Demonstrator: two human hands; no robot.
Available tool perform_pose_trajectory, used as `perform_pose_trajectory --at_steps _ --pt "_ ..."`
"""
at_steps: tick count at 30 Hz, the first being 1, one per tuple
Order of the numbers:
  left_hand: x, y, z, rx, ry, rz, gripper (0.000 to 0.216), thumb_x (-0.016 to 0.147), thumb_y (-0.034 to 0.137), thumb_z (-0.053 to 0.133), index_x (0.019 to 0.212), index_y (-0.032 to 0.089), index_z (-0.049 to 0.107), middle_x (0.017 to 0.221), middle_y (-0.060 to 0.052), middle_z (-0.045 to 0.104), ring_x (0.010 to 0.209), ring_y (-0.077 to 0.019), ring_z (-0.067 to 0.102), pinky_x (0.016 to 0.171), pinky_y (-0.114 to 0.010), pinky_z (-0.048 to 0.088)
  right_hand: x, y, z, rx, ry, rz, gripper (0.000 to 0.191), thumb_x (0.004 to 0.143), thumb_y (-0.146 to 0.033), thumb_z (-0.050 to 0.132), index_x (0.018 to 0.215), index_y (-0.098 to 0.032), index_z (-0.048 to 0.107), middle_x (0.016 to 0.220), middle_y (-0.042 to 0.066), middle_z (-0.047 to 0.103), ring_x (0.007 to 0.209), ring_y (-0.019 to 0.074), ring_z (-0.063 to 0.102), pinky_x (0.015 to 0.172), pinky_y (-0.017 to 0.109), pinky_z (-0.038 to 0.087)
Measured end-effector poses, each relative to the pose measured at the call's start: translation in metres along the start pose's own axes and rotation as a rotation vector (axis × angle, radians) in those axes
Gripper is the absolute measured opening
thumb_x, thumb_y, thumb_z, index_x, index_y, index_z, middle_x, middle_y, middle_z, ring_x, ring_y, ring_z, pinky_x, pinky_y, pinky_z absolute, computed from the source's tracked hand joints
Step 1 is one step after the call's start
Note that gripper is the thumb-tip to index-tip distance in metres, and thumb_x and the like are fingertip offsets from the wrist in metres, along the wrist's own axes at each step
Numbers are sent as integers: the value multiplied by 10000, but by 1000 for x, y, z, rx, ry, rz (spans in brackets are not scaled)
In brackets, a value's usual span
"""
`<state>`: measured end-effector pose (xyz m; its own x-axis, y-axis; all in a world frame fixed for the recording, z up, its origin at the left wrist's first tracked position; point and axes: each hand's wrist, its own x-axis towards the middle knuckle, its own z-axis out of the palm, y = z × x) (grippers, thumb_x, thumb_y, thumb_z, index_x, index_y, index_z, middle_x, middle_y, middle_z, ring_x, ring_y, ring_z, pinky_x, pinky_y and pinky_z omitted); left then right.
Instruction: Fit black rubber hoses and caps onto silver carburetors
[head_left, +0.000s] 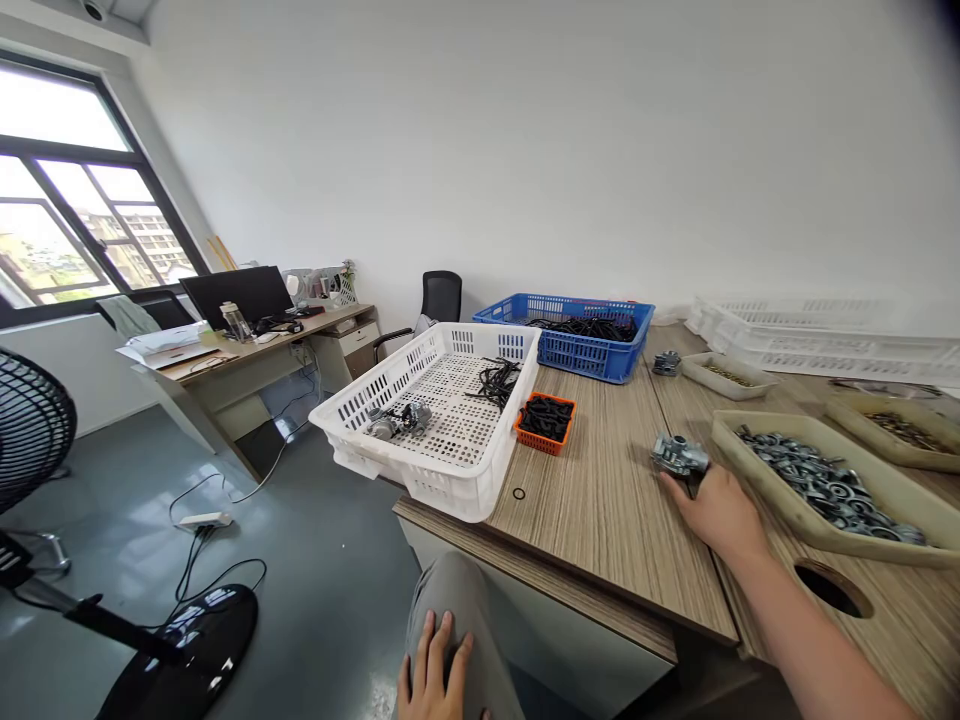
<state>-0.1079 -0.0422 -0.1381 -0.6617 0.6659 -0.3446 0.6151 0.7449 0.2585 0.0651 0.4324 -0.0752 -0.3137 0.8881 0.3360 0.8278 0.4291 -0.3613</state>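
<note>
My right hand point(716, 510) is closed round a silver metal carburetor point(679, 456), on or just above the wooden table point(600, 500). Fingers spread, my left hand point(433, 675) lies flat on my leg in grey trousers. A small black ring point(519, 493) lies near the table's front edge. Behind it stands an orange basket point(541, 446) of short black rubber-like pieces. To the right of my right hand is a cream tray point(739, 475) full of small silver metal parts. Another carburetor-like part point(666, 362) sits farther back.
A white crate point(420, 478) overhangs the table's left edge, holding metal parts point(400, 421) and black hoses point(496, 382). Behind it stands a blue crate point(589, 356). Smaller trays point(731, 390) and stacked white crates point(810, 345) line the right. The tabletop has a round hole point(834, 588). A fan point(30, 430) stands left.
</note>
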Motion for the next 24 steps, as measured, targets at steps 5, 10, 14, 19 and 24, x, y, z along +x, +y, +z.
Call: perform_pose_trajectory --at_steps 5,10,14,19,24 --pt "0 3 5 3 27 -27 817 788 363 585 1598 365 482 1774 11 183 1666 -366 114 1293 -609 238 4 6 1 -13 -50 44 732 935 -720 434 1182 -50 592 1136 333 677 1089 500 688 865 550 563" --pt "1 5 4 -2 3 -44 811 793 386 574 1598 374 478 1783 14 172 1670 -367 95 1283 -623 231 7 1 -7 161 -38 146 1025 803 -864 579 1429 -56 497 1328 335 634 1221 517 641 935 579 548" --pt "1 4 1 -10 -18 -33 831 790 410 579 1611 353 461 1789 5 153 1672 -374 66 1283 -639 213 23 -7 -2 291 26 191 1344 649 -901 720 1609 -56 309 1483 333 544 1325 503 584 1018 573 529" --pt "2 1 3 -26 -26 -26 858 762 373 595 1610 342 466 1784 2 151 1670 -380 76 1288 -634 213 39 -11 13 247 -13 146 1059 716 -900 652 1444 -137 548 1330 260 673 1172 481 663 923 569 537" --pt "2 0 5 -8 2 -36 821 775 367 588 1590 370 492 1776 10 177 1668 -360 108 1293 -601 238 25 -15 7 239 -37 70 900 711 -880 673 1224 -140 662 1038 206 751 947 411 715 755 448 532"
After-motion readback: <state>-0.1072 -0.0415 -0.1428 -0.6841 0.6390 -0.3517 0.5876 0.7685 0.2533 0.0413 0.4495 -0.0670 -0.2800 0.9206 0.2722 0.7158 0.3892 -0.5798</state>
